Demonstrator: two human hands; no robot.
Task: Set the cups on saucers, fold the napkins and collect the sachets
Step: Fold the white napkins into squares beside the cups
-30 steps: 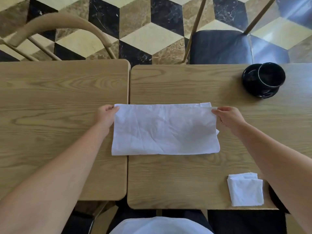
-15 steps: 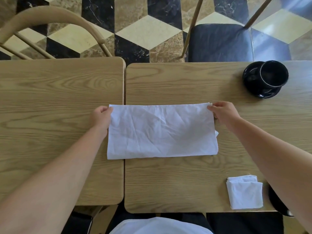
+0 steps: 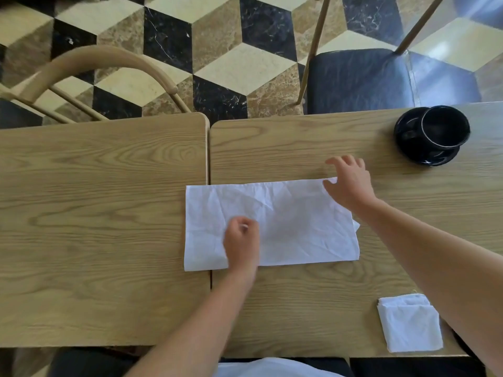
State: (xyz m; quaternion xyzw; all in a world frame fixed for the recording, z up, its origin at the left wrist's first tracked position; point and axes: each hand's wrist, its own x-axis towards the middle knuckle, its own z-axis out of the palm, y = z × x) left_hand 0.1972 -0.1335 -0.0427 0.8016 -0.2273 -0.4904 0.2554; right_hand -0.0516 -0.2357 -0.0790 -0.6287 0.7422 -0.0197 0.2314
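2 tables [image 3: 103, 213] stand side by side, edges touching. A napkin [image 3: 294, 221] lies across the seam, mostly on the right table [image 3: 313, 308]. The left hand [image 3: 241, 240] is over its left part, the right hand [image 3: 349, 183] at its far right corner. Far right sits a cup [image 3: 445, 126] on a saucer [image 3: 408, 148]. A folded napkin [image 3: 409, 329] lies near right. Behind the tables stand 2 chairs [image 3: 362, 80].

2 wooden tables [image 3: 109, 213]: napkins [image 3: 285, 221], saucer [image 3: 424, 156].

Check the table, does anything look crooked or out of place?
The half-folded napkin is creased, and a bit of its lower layer pokes out past the right edge, so the layers aren't lined up. The black cup sits off-centre on its saucer. Nothing spilled.
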